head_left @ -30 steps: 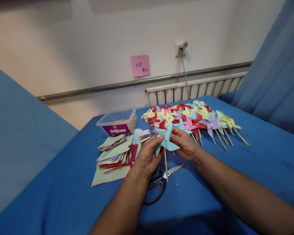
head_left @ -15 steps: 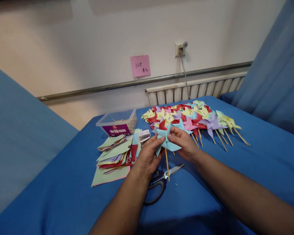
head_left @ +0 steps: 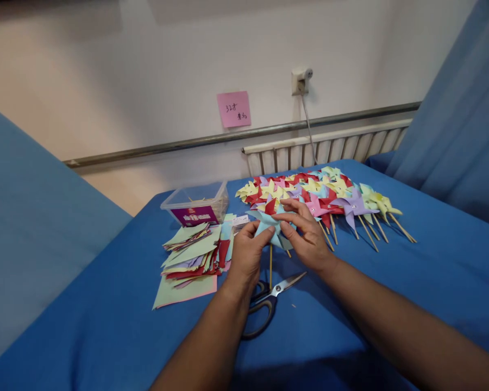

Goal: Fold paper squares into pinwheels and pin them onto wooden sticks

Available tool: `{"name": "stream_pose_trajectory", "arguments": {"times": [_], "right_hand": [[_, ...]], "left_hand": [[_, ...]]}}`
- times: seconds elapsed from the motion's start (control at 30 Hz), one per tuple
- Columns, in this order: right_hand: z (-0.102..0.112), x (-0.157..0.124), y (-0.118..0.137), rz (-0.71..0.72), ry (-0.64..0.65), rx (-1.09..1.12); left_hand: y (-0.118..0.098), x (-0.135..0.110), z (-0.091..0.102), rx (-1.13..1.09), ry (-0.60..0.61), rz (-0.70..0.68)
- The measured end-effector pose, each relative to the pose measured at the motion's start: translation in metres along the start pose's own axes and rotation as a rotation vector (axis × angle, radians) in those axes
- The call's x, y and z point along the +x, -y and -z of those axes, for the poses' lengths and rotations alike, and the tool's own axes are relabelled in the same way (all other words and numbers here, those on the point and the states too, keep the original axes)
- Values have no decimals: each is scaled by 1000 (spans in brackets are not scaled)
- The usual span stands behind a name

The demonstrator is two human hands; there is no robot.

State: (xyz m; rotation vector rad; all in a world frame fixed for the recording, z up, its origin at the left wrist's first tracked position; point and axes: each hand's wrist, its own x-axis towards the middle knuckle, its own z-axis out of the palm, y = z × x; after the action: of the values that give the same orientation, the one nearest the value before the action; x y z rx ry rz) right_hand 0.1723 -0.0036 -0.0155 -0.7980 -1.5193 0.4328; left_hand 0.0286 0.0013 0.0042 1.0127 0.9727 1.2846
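Observation:
A light blue paper pinwheel (head_left: 280,239) on a thin wooden stick (head_left: 270,266) is in front of me. My left hand (head_left: 246,250) is closed on it from the left, its thumb on the paper near the middle. Over the right-hand blades lies my right hand (head_left: 305,236), with fingers stretched out and apart at the paper; they hide part of the blades. Beneath the pinwheel, dark-handled scissors (head_left: 269,298) lie on the blue cloth, blades pointing right.
Many coloured finished pinwheels (head_left: 353,206) lie at the back right. On the left are stacked coloured paper pieces (head_left: 191,260) and a clear plastic tub (head_left: 179,198) with sticks in it. A small box (head_left: 240,221) sits behind my left hand. Blue cloth (head_left: 432,282) covers the table.
My right hand's fingers have loosened from a pinch on the blades and now stretch over them. The pinwheel has shifted slightly left, and its blades have turned or tilted.

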Motion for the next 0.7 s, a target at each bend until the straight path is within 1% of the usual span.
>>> {"name": "stream_pose_trajectory", "arguments": {"times": [0.17,0.23,0.3,0.33,0.4,0.5,0.6,0.7], "right_hand": [[-1,0,-1,-49,28,57],[-2,0,-3,-64,7,64],[-2,-1,-4,-59,-12,54],[-3,-1,-5,-42,0,37],[-6,-3,-5,11,62,-25],[-10,-7,-5,84,129,-146],[-12,-9,-5,113,117,-214],[-11,-8,-6,129,80,-229]], "left_hand": [[-1,-1,-2,-33,32,5],[-4,-2,-3,-67,30,49],[-7,-3,-4,-105,0,101],[-9,-4,-5,-127,-21,122],[-11,-4,-4,-164,-55,150],[-11,-3,-3,-202,-75,175],[-9,-1,-3,-239,-88,193],[-7,0,-5,-279,-102,159]]}}
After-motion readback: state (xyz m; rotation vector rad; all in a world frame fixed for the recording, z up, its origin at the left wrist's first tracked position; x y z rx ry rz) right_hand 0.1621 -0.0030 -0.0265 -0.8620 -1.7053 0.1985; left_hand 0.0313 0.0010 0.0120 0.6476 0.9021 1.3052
